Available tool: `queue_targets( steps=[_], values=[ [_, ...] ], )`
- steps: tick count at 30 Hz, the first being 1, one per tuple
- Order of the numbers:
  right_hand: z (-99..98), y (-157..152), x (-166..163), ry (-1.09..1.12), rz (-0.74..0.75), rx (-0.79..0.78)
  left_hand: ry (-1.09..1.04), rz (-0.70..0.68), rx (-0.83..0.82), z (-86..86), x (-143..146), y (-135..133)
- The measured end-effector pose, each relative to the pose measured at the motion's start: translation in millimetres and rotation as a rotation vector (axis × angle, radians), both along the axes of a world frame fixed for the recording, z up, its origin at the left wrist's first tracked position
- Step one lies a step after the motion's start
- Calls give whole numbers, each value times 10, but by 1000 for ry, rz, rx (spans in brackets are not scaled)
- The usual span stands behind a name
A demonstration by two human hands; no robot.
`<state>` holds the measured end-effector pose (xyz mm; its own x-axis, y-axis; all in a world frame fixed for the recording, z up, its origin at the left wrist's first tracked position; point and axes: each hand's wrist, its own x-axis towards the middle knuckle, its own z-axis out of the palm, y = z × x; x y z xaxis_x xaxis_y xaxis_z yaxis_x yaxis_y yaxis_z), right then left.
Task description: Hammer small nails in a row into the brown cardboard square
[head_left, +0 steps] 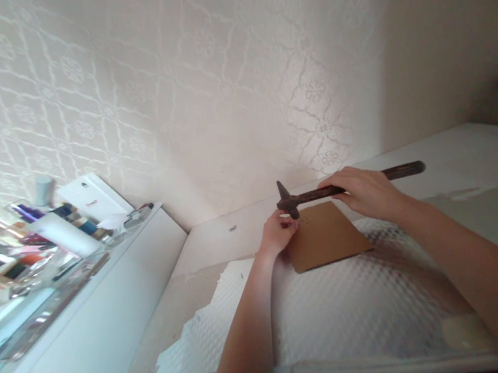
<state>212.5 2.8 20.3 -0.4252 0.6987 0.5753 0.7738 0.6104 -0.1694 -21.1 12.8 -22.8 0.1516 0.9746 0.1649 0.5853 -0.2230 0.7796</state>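
Head view: hammering, seemingly; our right hand [363, 192] grips hammer [318, 193], left hand [277, 233], hold unclear, at brown board [328, 237]; next calls for aim!

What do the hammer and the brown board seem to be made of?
Hammer: mottled, dark-brown handle suggests worn wood; the matte, dark head, tapered at one end, is probably metal. Brown board: smooth, matte and thin-edged, perhaps fibreboard or stiff cardboard.
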Motion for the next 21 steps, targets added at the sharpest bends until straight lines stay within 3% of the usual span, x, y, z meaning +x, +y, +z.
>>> queue_targets(
  steps=[5,21],
  values=[
    [17,-24,-21,-41,18,-4,36,41,3,-7,-6,7],
    [38,-39,-17,-21,-21,58,-5,-4,2,-7,-5,1]
  ],
)
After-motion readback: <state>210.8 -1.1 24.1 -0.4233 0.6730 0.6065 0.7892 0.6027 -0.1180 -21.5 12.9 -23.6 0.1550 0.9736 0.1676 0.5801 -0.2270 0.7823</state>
